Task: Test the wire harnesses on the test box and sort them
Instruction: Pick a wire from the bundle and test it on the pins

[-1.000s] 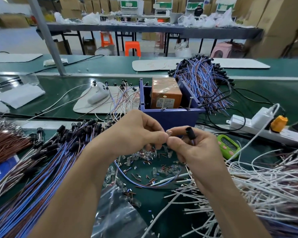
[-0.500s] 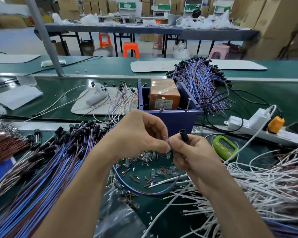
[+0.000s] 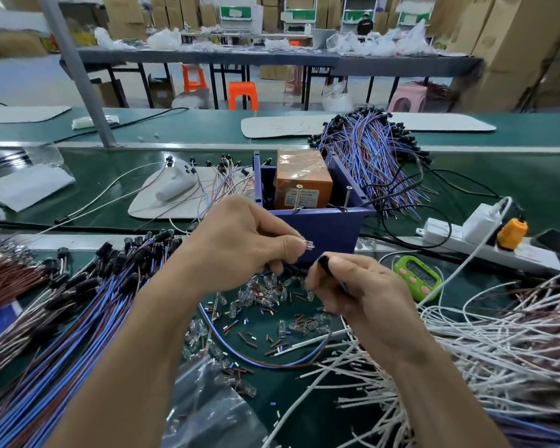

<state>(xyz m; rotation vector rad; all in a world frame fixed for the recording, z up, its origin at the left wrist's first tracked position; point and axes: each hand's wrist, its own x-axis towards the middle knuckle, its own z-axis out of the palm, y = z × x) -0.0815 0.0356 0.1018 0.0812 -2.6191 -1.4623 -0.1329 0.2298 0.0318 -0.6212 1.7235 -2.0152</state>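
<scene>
Left grip: thumb and forefinger of the left hand [image 3: 240, 244] are pinched together on a small clear connector [image 3: 308, 246], held up just near of the test box's front wall.
Right grip: the right hand [image 3: 362, 295] has its fingers curled round a wire harness [image 3: 272, 363] – the harness's black plug [image 3: 324, 262] sticks up out of the fist.
Between the grips: the connector and the plug are near each other, not touching.
Harness run: its blue and brown wires sag from under the hands in a loop onto the green table [image 3: 530, 176], near side; where the other end finishes I cannot tell.
Under the hands: loose clear connectors [image 3: 272, 286] and short cut wire bits lie scattered on the table.
Test box: a blue open box [image 3: 324, 227] just far of the hands, with an orange film-wrapped block [image 3: 303, 179] inside.
Left pile: blue and brown harnesses with black plugs [image 3: 62, 318], fanned across the near left.
Far pile: a second bundle of the same harnesses [image 3: 369, 156] – behind the box, to its right.
Right side: a heap of white wires [image 3: 482, 350]; far of it a green timer [image 3: 417, 278] and a white power strip [image 3: 485, 250].
Near edge: a clear plastic bag [image 3: 207, 415].
</scene>
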